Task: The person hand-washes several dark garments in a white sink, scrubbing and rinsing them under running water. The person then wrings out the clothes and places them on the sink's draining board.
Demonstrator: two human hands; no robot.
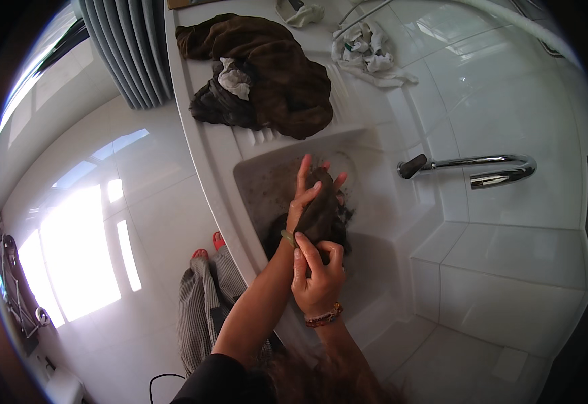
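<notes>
Cloth (319,210) pinched by right fingers (311,252), left fingers (303,174) partly hidden behind, grip unclear

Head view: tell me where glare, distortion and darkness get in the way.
In the head view, glare burns out part of the glossy white tiled floor; head view again, the edge of the long white sink counter bends and the picture's corners go black; also in the head view, the handheld dark brown fabric piece shows little detail.

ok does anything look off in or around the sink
Yes: dark specks mark the sink just left of the left hand, odd on its pale surface. I can't see what the cloth hides.
</notes>
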